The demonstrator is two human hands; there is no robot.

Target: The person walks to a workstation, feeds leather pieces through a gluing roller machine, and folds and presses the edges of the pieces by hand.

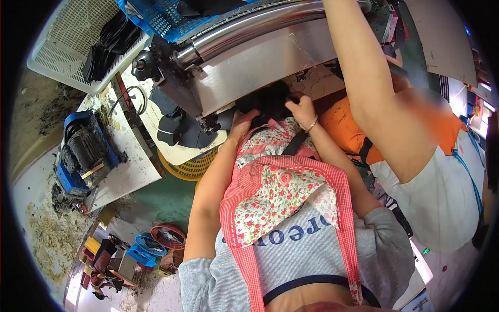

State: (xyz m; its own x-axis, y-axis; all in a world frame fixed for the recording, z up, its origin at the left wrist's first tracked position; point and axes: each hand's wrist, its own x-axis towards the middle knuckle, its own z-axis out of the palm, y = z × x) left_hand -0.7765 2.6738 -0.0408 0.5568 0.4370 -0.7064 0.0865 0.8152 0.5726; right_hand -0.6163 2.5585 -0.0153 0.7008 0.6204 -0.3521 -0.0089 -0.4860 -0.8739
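Observation:
My left hand (244, 122) is closed at the edge of a dark black material (271, 101), thumb on top. Opposite it, my right hand (302, 110) pinches the same material between thumb and curled fingers, with a bracelet at the wrist. The material lies in shadow below the machine's metal plate (265, 60), so its exact kind is unclear. Both hands are close to my body, just beyond the red floral apron (280, 190). Several flat black pieces (192, 132) lie on the white board to the left of my left hand.
A steel roller (249, 34) spans the machine above my hands. Another person's bare arm (364, 67) reaches across at the right, beside an orange garment (338, 125). At the left are a white basket (52, 67), a grimy blue-cased device (86, 153) and a yellow basket (192, 169).

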